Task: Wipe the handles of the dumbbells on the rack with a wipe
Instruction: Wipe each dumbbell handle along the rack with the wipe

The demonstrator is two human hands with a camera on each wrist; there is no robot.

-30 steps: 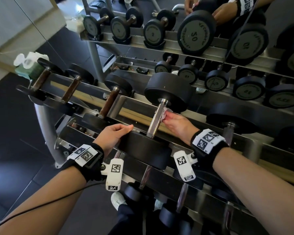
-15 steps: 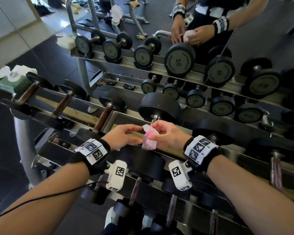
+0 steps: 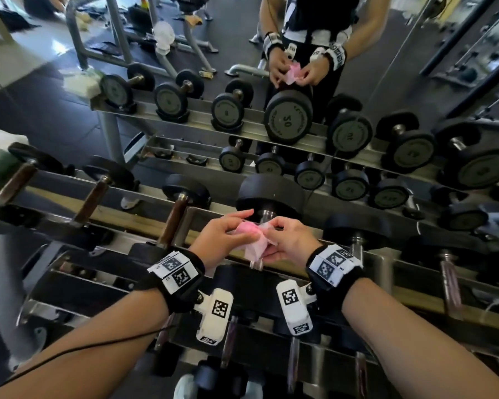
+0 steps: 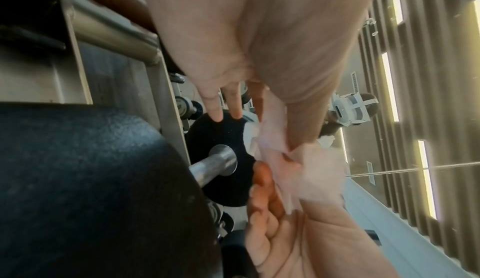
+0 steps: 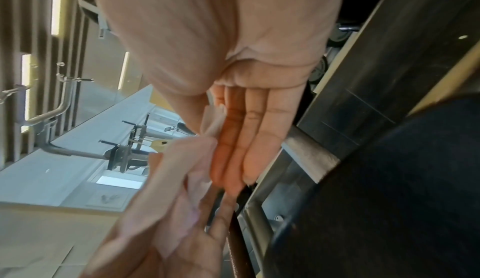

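I pinch the wipe (image 3: 254,240) in both grips, left hand (image 3: 224,240) and right hand (image 3: 290,244), above the handle (image 3: 264,216), refolding a clean face, I judge

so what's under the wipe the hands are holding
Under the wipe, held by left hand and right hand, lies a dumbbell's steel handle; its middle stretch is covered.
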